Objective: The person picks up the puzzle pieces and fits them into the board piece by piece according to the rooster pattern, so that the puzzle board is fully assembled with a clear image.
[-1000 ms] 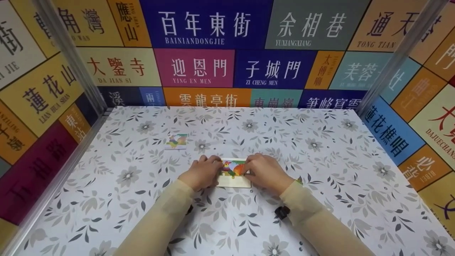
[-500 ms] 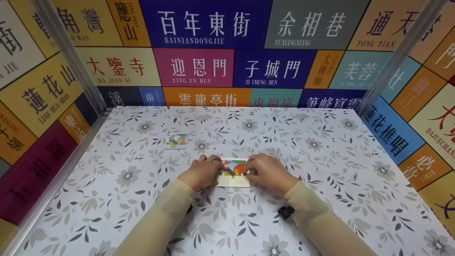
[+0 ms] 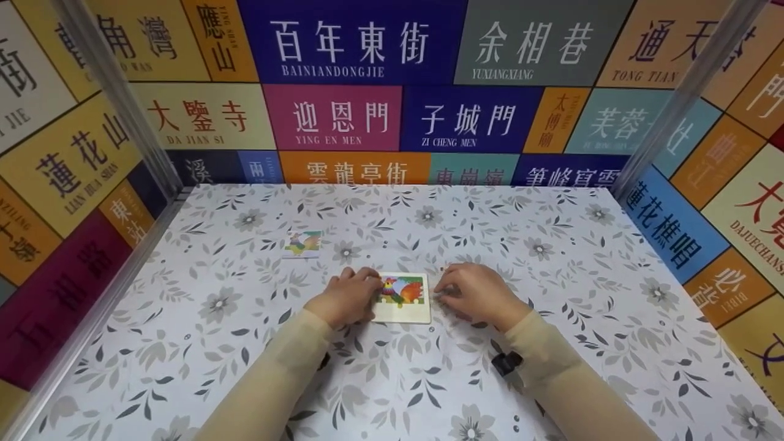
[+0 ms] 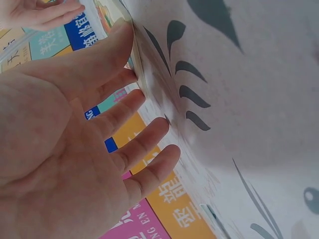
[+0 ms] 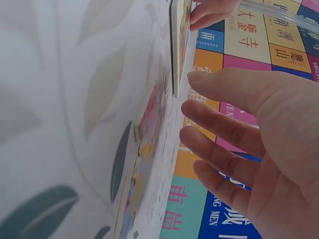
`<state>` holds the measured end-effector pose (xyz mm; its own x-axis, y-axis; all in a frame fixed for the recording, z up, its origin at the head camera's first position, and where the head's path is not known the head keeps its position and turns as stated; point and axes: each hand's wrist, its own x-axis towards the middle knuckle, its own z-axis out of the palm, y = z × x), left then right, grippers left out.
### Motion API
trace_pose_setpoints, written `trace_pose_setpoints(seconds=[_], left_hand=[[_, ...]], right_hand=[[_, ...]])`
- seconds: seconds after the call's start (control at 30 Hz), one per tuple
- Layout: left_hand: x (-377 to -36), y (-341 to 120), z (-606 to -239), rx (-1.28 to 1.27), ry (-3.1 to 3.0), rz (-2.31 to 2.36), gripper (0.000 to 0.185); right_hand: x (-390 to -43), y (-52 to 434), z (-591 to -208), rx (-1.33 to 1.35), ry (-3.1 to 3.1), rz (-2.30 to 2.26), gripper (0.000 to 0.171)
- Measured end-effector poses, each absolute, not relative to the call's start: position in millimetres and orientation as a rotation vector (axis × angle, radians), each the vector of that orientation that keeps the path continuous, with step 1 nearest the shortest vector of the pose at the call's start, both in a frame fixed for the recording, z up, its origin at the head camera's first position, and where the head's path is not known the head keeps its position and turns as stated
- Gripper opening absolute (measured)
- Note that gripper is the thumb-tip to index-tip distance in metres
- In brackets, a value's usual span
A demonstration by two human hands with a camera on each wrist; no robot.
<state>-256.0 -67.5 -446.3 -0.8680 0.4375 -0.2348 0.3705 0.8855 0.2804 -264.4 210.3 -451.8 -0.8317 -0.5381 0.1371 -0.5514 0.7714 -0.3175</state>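
Your left hand (image 3: 348, 298) steadies the puzzle tray (image 3: 402, 298) with straight fingers, your right hand (image 3: 474, 294) loose and empty beside it; fetch the loose piece (image 3: 304, 243).

Your puzzle board (image 3: 402, 299) lies flat on the table, a pale cream rectangle with a bright rooster picture filling its upper part. A loose puzzle piece (image 3: 304, 244), colourful too, lies flat well apart, farther back to your left.

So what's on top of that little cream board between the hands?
On the board, colourful rooster puzzle pieces fill its upper part. The left hand rests on its left edge, hiding that side; the lower strip is bare.
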Motion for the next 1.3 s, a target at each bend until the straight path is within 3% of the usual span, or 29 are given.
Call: trace_pose_setpoints(seconds=[0.57,1.3], left_hand=[[-253.4,-67.4,-445.5,0.617,2.774,0.323,0.052],[-253.5,-67.8,-445.5,0.617,2.766,0.362,0.054]], right_hand=[[-256.0,245.7,-458.3,0.843,-2.914,0.485,0.013],[-243.4,257.4,-463.0,0.915,-2.900,0.475,0.018]])
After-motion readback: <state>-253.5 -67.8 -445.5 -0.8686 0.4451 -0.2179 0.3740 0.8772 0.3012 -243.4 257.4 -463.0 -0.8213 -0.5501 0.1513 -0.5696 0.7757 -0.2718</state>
